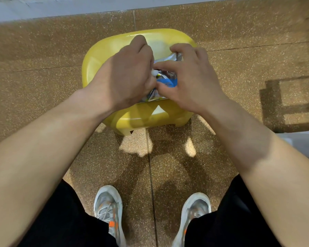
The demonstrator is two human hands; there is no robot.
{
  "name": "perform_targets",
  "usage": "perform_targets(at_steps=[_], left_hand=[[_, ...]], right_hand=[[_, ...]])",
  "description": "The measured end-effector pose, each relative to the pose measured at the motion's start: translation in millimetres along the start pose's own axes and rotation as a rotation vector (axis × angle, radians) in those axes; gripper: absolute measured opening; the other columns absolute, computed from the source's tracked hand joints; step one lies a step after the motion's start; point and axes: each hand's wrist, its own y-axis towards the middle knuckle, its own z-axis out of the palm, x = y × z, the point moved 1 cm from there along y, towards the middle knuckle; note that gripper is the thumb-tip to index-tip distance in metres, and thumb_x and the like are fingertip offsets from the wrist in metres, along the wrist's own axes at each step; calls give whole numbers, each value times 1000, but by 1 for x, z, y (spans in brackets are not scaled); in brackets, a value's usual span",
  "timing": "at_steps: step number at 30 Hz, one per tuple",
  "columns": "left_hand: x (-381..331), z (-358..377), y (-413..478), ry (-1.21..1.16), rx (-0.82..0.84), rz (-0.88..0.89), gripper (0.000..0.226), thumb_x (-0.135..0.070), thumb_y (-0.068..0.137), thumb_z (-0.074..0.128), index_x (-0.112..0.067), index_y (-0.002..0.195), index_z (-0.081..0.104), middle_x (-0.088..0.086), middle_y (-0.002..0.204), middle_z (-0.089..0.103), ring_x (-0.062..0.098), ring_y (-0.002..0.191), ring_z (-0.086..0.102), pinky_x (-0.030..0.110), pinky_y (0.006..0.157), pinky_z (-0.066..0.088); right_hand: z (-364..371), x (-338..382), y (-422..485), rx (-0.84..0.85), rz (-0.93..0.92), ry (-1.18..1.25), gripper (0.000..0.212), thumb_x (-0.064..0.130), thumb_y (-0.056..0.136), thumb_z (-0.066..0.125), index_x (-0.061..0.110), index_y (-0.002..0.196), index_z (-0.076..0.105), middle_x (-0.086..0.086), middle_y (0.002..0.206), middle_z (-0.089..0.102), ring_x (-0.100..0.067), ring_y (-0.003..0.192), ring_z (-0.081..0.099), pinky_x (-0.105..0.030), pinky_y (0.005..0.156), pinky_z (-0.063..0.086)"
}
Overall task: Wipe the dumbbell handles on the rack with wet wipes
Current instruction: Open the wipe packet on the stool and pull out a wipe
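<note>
Both hands close on the pack (168, 82) between them. The left hand (130, 73) curls over its left side, fingertips at a white wipe tip (154, 73). The right hand (191, 77) clamps the other side with thumb and bent fingers. Whether the left already pinches the wipe is unclear.

To do this well, the right should probably pin the pack while the left draws one sheet out slowly, so no second sheet trails.

Forearms converge forward and down, backs of the hands up. Under the hands is a stool (103, 50); behind them, shoes (108, 205). No dumbbells or rack are in view.
</note>
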Motion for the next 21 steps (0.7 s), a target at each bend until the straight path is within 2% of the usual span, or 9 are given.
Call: perform_targets(at_steps=[3,5,8,11,14,16,21], left_hand=[[1,-3,0,-82,36,-21,20,-16,88,56,-2,102,57,19,113,52,28,73,42,36,62,30],[4,-3,0,-160,65,-20,23,-24,86,50,-6,100,57,16,110,52,29,74,48,41,63,39],[7,-5,-1,-252,69,-39,31,-37,82,40,-15,94,58,6,104,54,27,78,56,48,72,51],[13,-4,0,-261,86,-51,26,-37,84,48,-19,96,63,0,103,55,19,84,55,44,78,51],[15,0,1,-261,104,-26,27,-41,84,61,-21,101,67,-6,99,52,15,85,53,34,74,47],[14,2,2,-253,96,-27,23,-42,84,64,-24,96,70,-8,96,52,13,83,51,34,72,46],[5,4,3,-162,82,-71,8,-25,86,66,-23,90,73,-2,98,60,25,88,59,42,70,48]], right_hand=[[-3,1,1,29,17,-24,45,53,87,63,47,131,62,0,154,39,-32,138,33,-45,108,39],[-4,2,2,44,19,-39,46,53,88,62,46,133,61,-1,154,38,-31,139,32,-45,109,39],[-4,1,1,59,15,-15,46,50,89,63,42,135,61,-2,151,40,-30,138,32,-43,108,39],[-2,-1,2,55,1,14,47,49,89,65,40,135,61,-1,146,44,-27,135,34,-43,108,39],[0,-1,2,65,-13,14,46,52,89,65,42,133,62,-1,145,46,-27,134,35,-45,108,38],[0,-2,2,66,-14,26,44,51,88,66,43,130,63,-1,144,46,-27,134,35,-46,108,38],[0,-2,3,77,-8,20,42,53,86,68,43,126,65,2,145,44,-26,135,34,-44,108,36]])
